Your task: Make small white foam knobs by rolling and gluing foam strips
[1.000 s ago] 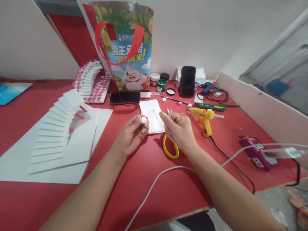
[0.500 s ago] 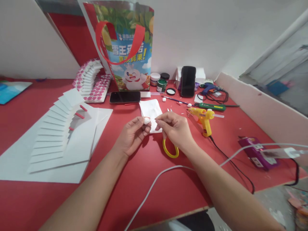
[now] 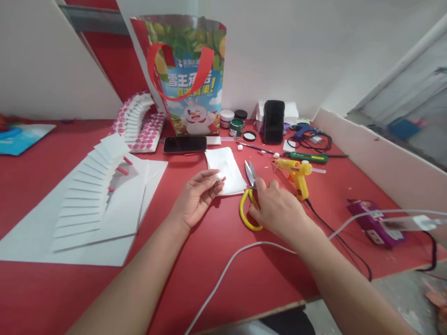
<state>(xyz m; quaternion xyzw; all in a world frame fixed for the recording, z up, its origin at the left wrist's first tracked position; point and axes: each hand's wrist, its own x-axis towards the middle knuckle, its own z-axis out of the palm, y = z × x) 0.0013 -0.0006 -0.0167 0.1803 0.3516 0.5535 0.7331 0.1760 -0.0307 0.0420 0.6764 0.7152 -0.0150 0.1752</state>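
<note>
Along the near edge of the red table (image 3: 272,279), as I view it remotely through the head camera, a pale cable (image 3: 258,243) curves in and passes beneath the right forearm. Beyond it, the right hand (image 3: 279,204) lies at the yellow-handled scissors (image 3: 242,211), its fingers bent over one side of the handles; I cannot tell whether they are closed on it. The scissor blades stand slightly apart and point away from me. To the left of these, the left hand (image 3: 199,193) pinches a small white piece (image 3: 220,176) between thumb and fingertips, over a stack of white paper (image 3: 232,179). At far left, I see a fan of white strips (image 3: 84,195) lying on larger white sheets (image 3: 125,214), with short red sticks (image 3: 122,170) at its inner edge. At right lies a purple box (image 3: 361,216) and, slightly deeper, a yellow glue gun (image 3: 296,174). Farther back I find a green-handled tool (image 3: 307,157), a flat black phone (image 3: 185,144) and an upright dark phone (image 3: 274,122). Rearmost, a printed bag (image 3: 195,109) with red handles stands before the white wall (image 3: 293,56).
</note>
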